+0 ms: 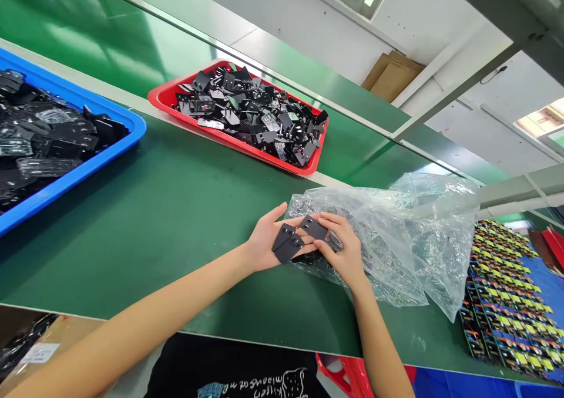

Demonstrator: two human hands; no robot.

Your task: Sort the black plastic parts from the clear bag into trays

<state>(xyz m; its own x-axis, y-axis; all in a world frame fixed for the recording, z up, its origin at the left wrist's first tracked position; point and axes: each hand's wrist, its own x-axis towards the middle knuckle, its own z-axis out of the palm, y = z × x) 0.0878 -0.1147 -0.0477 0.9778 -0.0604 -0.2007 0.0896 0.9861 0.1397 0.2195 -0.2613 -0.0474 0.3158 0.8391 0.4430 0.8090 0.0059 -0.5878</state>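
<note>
My left hand [264, 242] lies palm up over the green table, fingers loosely curled under a small stack of flat black plastic pieces [287, 245]. My right hand [343, 248] pinches another black piece [314, 228] by its edge, right beside the stack. Both hands rest at the mouth of a crumpled clear plastic bag [396, 233] that holds more small parts.
A red tray [167, 95] heaped with black pieces stands at the far side of the green table [154, 210]. A blue bin [88, 169] with bagged black parts is at the left. Stacked green and yellow circuit boards [506, 304] lie at the right.
</note>
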